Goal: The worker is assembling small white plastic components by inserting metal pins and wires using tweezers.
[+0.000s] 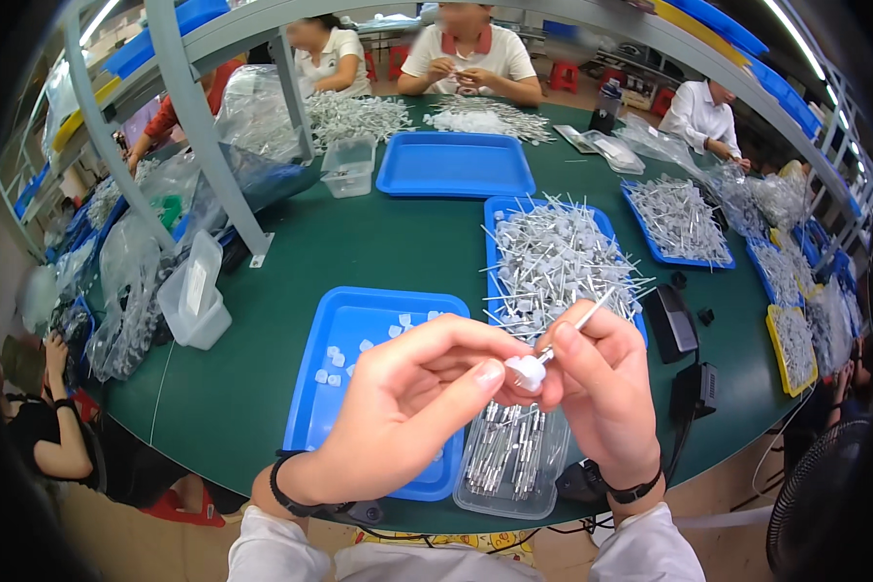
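Note:
My left hand (407,393) pinches a small white plastic cap (527,372) between thumb and fingers. In my right hand (606,388) is a thin metal rod (582,322), held slanting up to the right, its lower end at the cap. Whether the rod sits inside the cap is hard to make out. Below the left hand lies a blue tray (306,388) with several loose white caps (336,357). Under both hands stands a clear plastic box (507,490) of metal rods (514,441). Beyond them, a blue tray (492,281) is heaped with capped rods (558,257).
Ahead lies another blue tray (456,165), beside a clear tub (347,167). Black devices (671,325) stand at the right. A grey metal post (204,126) rises at the left near white containers (196,296). Several people sit around the green table (252,339); a fan (815,495) is lower right.

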The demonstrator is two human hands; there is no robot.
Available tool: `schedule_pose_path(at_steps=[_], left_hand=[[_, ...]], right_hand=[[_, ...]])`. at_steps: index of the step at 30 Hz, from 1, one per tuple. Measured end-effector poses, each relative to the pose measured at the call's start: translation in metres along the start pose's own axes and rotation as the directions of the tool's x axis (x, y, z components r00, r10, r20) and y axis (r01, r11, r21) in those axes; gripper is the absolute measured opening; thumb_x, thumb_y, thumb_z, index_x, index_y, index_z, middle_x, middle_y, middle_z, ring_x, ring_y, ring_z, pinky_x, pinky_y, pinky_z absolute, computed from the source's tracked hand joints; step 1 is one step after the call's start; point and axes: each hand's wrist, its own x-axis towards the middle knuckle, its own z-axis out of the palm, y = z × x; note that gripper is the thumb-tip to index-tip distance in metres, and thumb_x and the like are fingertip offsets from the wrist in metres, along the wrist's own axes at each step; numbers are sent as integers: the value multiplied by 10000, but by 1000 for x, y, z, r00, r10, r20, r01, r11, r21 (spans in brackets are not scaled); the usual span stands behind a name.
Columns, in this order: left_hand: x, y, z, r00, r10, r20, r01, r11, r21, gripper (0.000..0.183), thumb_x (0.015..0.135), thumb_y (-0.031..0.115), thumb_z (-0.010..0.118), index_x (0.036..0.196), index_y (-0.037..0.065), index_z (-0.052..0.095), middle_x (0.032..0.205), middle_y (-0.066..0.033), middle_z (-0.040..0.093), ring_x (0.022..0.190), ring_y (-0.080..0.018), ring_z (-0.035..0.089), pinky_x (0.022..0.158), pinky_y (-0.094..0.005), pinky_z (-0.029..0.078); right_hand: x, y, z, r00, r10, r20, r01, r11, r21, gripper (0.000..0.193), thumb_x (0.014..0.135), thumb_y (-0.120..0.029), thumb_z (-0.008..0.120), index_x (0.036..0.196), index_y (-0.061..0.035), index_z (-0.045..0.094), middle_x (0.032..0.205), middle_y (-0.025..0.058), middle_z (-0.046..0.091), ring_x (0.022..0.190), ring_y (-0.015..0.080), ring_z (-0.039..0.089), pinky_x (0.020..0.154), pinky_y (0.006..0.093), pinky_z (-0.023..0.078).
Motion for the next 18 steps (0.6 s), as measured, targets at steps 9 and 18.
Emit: schedule_pose_path(at_steps=[9,18], left_hand=[[0,2,0,998,-46,-47,51,992,113,177,786,-48,561,960,-74,539,946,-124,581,898,-177,588,807,-264,475],[4,1,-7,998,-49,27,50,998,-34,166,803,-65,526,965,-90,549,939,-172,600,894,-223,596,809,-302,492]], right_hand=[[1,0,0,998,57,5,-57,998,8,125,842,-99,549,845,26,538,662,71,580,557,78,531,511,211,431],[1,3,2,998,65,21,-67,991,116,95,848,-73,523,857,21,510,712,77,574,593,85,528,544,211,426]])
